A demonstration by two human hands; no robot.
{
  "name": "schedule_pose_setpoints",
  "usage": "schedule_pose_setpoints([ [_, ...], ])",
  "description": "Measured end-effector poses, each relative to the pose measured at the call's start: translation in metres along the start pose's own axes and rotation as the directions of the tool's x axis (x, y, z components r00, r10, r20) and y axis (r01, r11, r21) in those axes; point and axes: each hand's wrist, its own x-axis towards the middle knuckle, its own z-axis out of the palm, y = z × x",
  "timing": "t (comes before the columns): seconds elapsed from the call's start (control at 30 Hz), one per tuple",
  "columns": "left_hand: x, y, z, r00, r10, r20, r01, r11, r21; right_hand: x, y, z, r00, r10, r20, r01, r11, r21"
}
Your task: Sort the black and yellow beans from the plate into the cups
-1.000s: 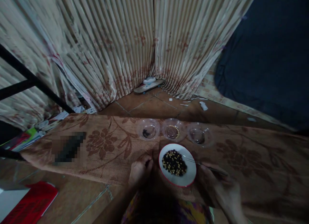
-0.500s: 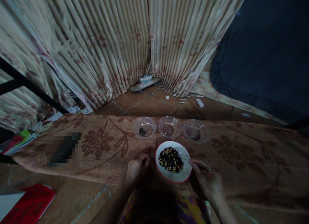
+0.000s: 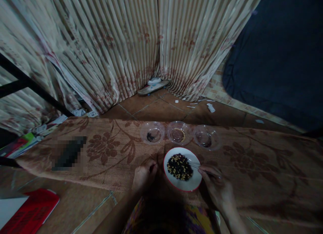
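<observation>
A white plate (image 3: 194, 184) with a red rim carries a heap of mixed dark and pale yellow beans or kernels (image 3: 179, 166). Thin metal tweezers (image 3: 193, 164) are pinched in my right hand (image 3: 217, 185), their tips at the right edge of the heap. My left hand (image 3: 144, 175) rests on the cloth left of the plate, fingers curled in, with nothing visible in them. Beyond the plate stand three clear plastic bowls: the left bowl (image 3: 143, 132) has a few dark pieces, the middle bowl (image 3: 169, 126) pale yellow ones, and the right bowl (image 3: 217, 139) some dark reddish ones.
A brown flowered cloth (image 3: 106, 173) covers the long low table. A dark pixelated object (image 3: 69, 154) lies at its left. Striped curtains (image 3: 126, 42) hang behind, with a skateboard (image 3: 153, 88) at their foot. A red and white packet (image 3: 37, 207) lies at lower left.
The whole view has shifted slightly. Both hands, the tweezers and the plate keep nearly the same places relative to one another.
</observation>
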Motion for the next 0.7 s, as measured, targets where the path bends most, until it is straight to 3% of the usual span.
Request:
schedule_pose_setpoints([
  [0.7, -0.0006, -0.0034, 0.0043, 0.999, 0.032, -0.030, -0.032, 0.999, -0.012, -0.0046, 0.0056, -0.0015, 1.000, -0.016, 0.005, 0.016, 0.999, -0.050],
])
